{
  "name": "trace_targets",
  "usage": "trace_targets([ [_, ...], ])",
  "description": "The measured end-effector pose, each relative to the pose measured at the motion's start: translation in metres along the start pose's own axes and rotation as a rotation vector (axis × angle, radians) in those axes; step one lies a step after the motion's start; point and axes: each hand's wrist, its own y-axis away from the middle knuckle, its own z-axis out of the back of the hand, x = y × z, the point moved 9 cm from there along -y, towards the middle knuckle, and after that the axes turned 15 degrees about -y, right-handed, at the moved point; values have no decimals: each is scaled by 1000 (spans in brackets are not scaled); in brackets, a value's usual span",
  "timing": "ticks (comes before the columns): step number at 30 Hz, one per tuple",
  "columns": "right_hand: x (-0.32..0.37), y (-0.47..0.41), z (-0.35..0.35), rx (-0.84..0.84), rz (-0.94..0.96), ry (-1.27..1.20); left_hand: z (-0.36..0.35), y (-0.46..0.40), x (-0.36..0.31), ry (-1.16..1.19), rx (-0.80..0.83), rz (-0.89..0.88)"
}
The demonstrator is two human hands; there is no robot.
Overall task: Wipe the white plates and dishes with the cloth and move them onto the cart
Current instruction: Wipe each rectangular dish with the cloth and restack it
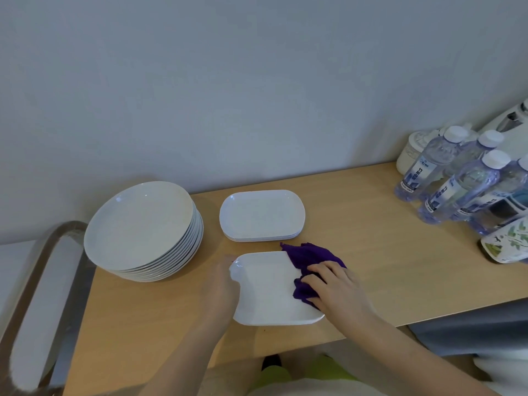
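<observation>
A white oblong dish (268,292) lies on the wooden table near its front edge. My left hand (221,290) grips the dish's left rim. My right hand (334,287) presses a purple cloth (307,261) onto the dish's right side, fingers curled over the cloth. Behind it sits a small stack of white oblong dishes (261,215). A tall stack of round white plates (143,230) stands at the left. The cart (37,284) with its curved handle shows at the far left.
Several water bottles (457,181) crowd the table's right end, with a white jar (414,150) behind them and a patterned object (505,241) in front. The wall runs along the table's far edge.
</observation>
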Motion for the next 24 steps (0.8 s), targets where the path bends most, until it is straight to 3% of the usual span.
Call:
trace_targets([
  [5,-10,-10,-3,-150,-122,-71,3,-1,2,-14,-26,0],
  [12,-36,-28,-5,-175,-389,-218,0,-3,4,-83,-49,1],
  [16,-50,-37,23,-299,-462,-328,1,-4,6,-93,-53,-15],
  [24,-80,-38,47,-286,-555,-224,20,-24,-9,-106,-156,-101],
])
